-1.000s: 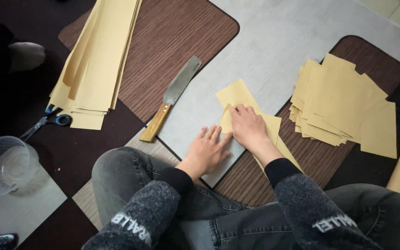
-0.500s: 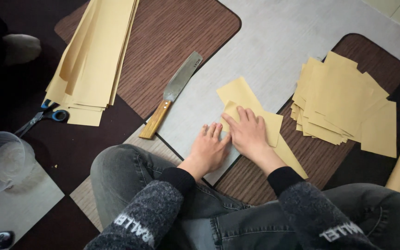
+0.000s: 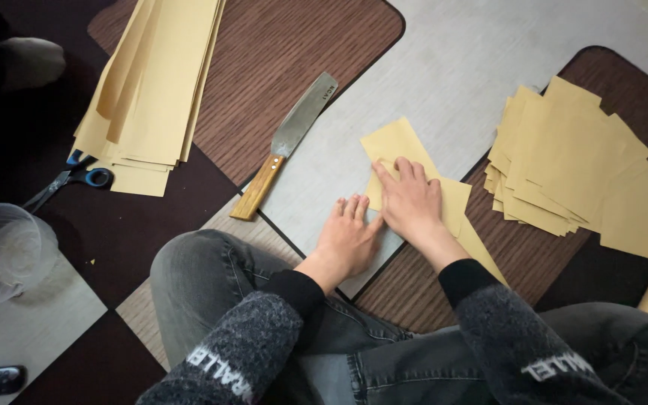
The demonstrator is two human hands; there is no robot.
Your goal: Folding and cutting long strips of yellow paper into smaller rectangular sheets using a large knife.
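A yellow-tan paper sheet (image 3: 397, 142) lies folded on the grey part of the floor in front of my knees. My right hand (image 3: 409, 200) presses flat on top of it with the fingers spread toward the fold. My left hand (image 3: 349, 237) rests flat beside it, at the sheet's left edge, fingers together and touching the right hand. Neither hand grips anything.
A wide knife with a wooden handle (image 3: 285, 145) lies left of the sheet. A pile of cut paper pieces (image 3: 571, 165) is on the right, long paper strips (image 3: 151, 90) at top left. Blue-handled scissors (image 3: 73, 178) and a clear plastic cup (image 3: 1, 255) sit far left.
My right hand slid slightly along the folded sheet, fingers now reaching toward the fold. My left hand stayed beside it.
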